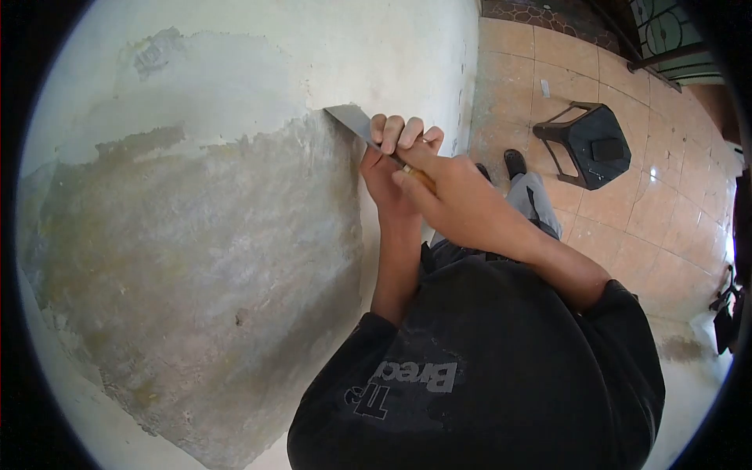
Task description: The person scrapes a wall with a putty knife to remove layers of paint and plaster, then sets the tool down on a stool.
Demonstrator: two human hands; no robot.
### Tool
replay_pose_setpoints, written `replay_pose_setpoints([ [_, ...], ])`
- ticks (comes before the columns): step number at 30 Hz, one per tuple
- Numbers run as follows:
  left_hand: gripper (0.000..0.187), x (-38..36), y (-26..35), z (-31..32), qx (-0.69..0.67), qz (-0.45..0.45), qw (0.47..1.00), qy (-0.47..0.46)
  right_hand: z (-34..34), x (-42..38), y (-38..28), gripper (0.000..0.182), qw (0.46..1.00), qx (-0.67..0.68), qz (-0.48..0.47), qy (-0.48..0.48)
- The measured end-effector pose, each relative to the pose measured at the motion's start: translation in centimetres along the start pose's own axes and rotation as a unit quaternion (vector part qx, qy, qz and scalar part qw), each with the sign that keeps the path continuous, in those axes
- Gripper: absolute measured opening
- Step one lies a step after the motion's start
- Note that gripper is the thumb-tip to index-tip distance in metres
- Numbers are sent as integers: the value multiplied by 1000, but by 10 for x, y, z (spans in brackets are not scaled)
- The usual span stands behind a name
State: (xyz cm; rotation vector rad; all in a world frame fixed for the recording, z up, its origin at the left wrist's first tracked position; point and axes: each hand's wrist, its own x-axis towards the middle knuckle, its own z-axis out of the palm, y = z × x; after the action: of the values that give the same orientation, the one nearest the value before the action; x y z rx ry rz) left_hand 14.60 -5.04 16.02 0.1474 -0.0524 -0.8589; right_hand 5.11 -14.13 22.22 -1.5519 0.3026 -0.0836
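A scraper with a flat metal blade [350,121] and a wooden handle [421,178] is held against the wall. My right hand [458,192] is closed round the handle. Beside it and partly behind it, my left hand [388,184] is also closed on the tool, with curled fingers near the base of the blade. The blade's edge touches the upper border of a rough grey patch [204,258], where it meets the pale painted wall [329,47]. Part of the handle is hidden by my hands.
A black stool [591,149] with a small dark object on its seat stands on the tiled floor [627,215] at the right. My sandalled foot [515,163] shows near the wall. A metal gate [674,39] is at the top right, and dark items hang at the right edge.
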Motion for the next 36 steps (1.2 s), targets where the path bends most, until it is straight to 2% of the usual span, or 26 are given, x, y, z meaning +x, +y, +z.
replay_pose_setpoints([
  [2, 14, 4, -1, -1, 29, -13, 999, -30, -2, 1, -3, 27, 1000, 4, 0, 17],
  [5, 12, 1, 3, -7, 24, -8, 999, -27, -3, -4, -1, 24, 1000, -6, -6, 7],
  [8, 12, 0, 3, -9, 40, -4, 999, -36, -7, -3, -6, 23, 999, -5, 13, -34],
  [11, 13, 8, -1, -1, 20, -24, 999, -32, -3, -2, -1, 23, 999, -36, -12, 27],
  [13, 14, 2, 2, 3, 45, -9, 998, -41, 1, -7, 0, 30, 998, -24, -56, 25],
  [17, 17, 7, 7, 3, 31, -6, 999, -27, 15, 3, 6, 29, 998, -45, -36, 3],
  [20, 17, 4, 6, 5, 24, -19, 999, -15, 18, 2, 8, 28, 997, -40, -59, 41],
  [23, 15, 9, 8, 3, 1, -21, 999, -44, 17, 0, 3, 27, 998, -34, -43, 17],
  [27, 13, 8, 6, 9, 25, -7, 999, -40, 20, -1, -2, 26, 996, -27, -62, 53],
  [29, 12, 10, 6, 14, -50, 11, 998, -30, 25, 0, -1, 26, 996, -4, -68, 53],
  [31, 11, 11, 4, 20, -39, 3, 999, -17, 32, 13, 1, 26, 986, -42, -116, 113],
  [32, 11, 16, 4, 23, -27, -11, 999, -13, 26, 9, -2, 26, 985, -42, -122, 113],
  [33, 12, 11, 5, 19, 18, -20, 999, -29, 15, 0, -5, 26, 991, -54, -93, 74],
  [34, 12, 7, 6, 17, 19, -21, 999, -33, 9, -5, -6, 25, 995, -66, -59, 35],
  [36, 13, 0, 1, 15, -16, -21, 999, -21, 10, -2, -5, 25, 994, -66, -72, 39],
])
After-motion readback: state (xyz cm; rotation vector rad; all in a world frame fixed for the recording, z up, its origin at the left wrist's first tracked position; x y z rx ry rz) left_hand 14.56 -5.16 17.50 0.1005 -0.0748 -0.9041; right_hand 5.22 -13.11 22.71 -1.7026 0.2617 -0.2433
